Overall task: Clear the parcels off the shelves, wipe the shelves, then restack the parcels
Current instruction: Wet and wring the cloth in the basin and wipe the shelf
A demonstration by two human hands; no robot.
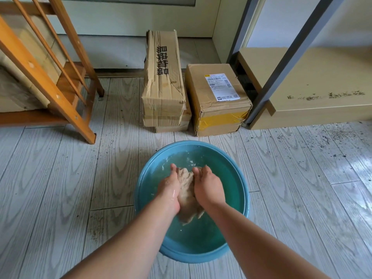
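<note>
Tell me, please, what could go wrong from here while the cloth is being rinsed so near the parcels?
1. The round blue plastic basin of water sits close to the brown cardboard parcels on the floor; splashes could soak them.
2. The beige wet cloth, held between the left hand and right hand, may drip if not wrung.
3. The pale wooden shelf carries dark grit that could smear.
</note>
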